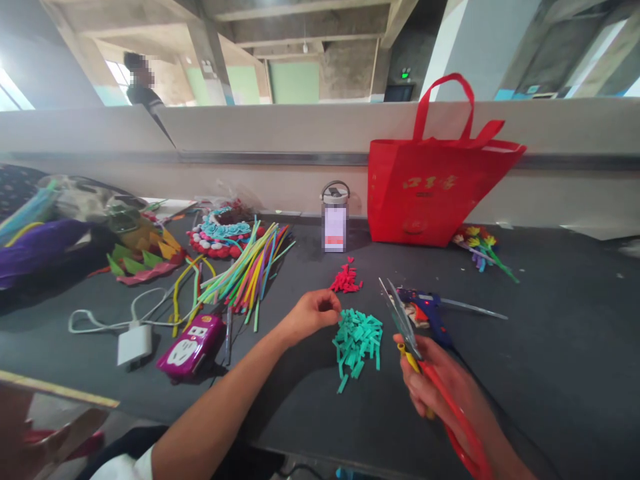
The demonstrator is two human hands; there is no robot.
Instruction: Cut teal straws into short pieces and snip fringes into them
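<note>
My left hand [313,315] has its fingers curled into a pinch at the upper left edge of a pile of teal strips [357,339]. Whatever those fingertips hold, if anything, is too small to make out. Just beyond lies a smaller heap of red pieces [346,279]. My right hand [443,380] is wrapped around a pair of scissors [404,320] with red handles, blades pointing up and slightly apart. A yellow part also shows between the fingers. Behind the scissors rests a blue glue gun [431,312] with a clear stick in its back.
A red bag [425,193] stands at the back, near a phone [335,228] propped before a cup. Colourful pipe cleaners [255,270], a purple power strip [193,347] and a white charger [134,343] with its cable lie left. Craft flowers [480,243] lie right. A person stands beyond the partition.
</note>
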